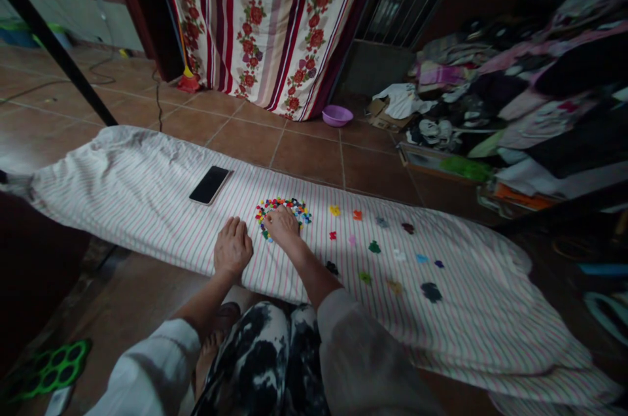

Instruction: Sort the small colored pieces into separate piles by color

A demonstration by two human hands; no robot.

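The mixed pile of small coloured pieces (295, 203) lies under and around the right hand (280, 225), the nearer hand, its fingers bent; I cannot tell whether they pinch anything. The left hand (233, 247) rests apart, left of the pile by the near edge, its grip hidden. Rightward, 1-colour clusters (375, 246) dot the striped cloth (471, 252); bare cloth separates pile and phone (210, 185).
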